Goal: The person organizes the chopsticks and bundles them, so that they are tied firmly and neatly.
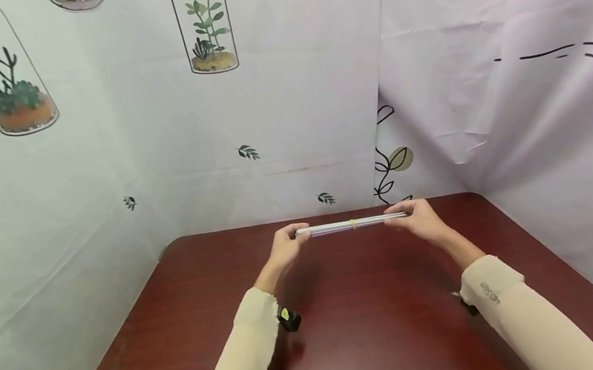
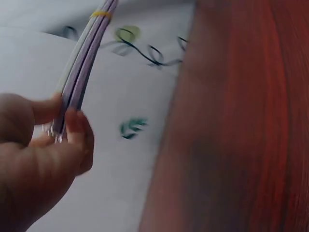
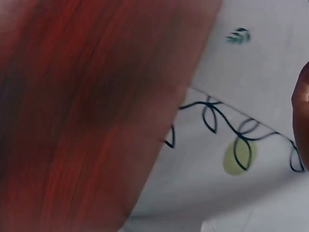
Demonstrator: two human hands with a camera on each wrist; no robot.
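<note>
A bundle of thin white and purplish sticks (image 1: pixel 329 228) is held level above the far part of the table, with a yellow band (image 1: pixel 353 224) round its middle. My left hand (image 1: pixel 286 246) pinches its left end between thumb and fingers. At the opposite end my right hand (image 1: pixel 421 221) grips it the same way. From the left wrist view, the sticks (image 2: pixel 79 72) slant up out of the thumb and fingertips, and their tips poke out below. Only a sliver of the right hand (image 3: pixel 301 116) enters the right wrist view; the sticks are out of that picture.
The dark red wooden table (image 1: pixel 354 331) spreads beneath both arms, its far edge just beyond the hands. White cloth walls (image 1: pixel 283 103) printed with plants and leaves enclose the table at the back and sides. A small black device (image 1: pixel 288 319) sits at the left wrist.
</note>
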